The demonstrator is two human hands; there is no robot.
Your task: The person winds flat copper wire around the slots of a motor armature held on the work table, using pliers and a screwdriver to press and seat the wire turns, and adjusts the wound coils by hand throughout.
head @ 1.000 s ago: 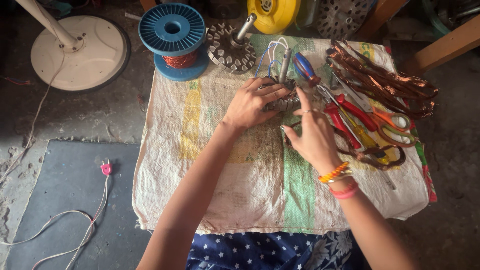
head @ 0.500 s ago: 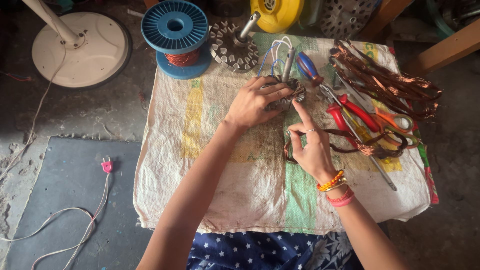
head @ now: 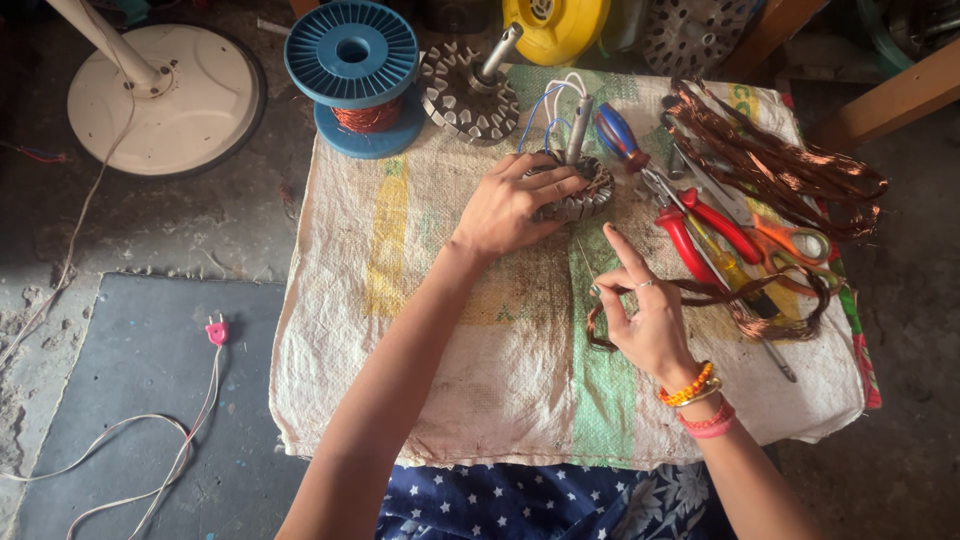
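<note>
stator: round grey metal motor stator with copper windings [head: 585,190], on sack cloth near its far middle, under fingers of left hand, up-left of right hand
stator wires: blue and white leads [head: 550,100] looping up from stator toward far edge
left hand: [head: 510,205] laid over near-left side of stator, fingers curled on its rim, gripping it
right hand: [head: 645,320] near side of stator, apart from it; index finger pointing up toward stator, thumb and other fingers pinched on a strand of old coil
old coil: loop of dark brown used copper wire [head: 740,305], running from right hand out to the right, across tool handles
wrist: orange bead bangle and pink band [head: 700,395] on right wrist
cloth: worn white woven plastic sack with green and yellow print [head: 440,330], covering low table
tools: red-handled pliers [head: 700,230] just right of stator; blue-and-red-handled screwdriver [head: 620,135] just beside stator's far-right; orange-handled scissors [head: 790,235] further right
scrap wire: tangled bundle of bright copper wire [head: 780,160], far-right corner of cloth
rotor: grey toothed metal disc with shaft [head: 470,90], far edge, up-left of stator
spool: blue plastic spool of copper wire [head: 355,75], far-left corner
floor left: white round fan base [head: 165,100]; white cable with pink plug [head: 215,332] on grey mat
</note>
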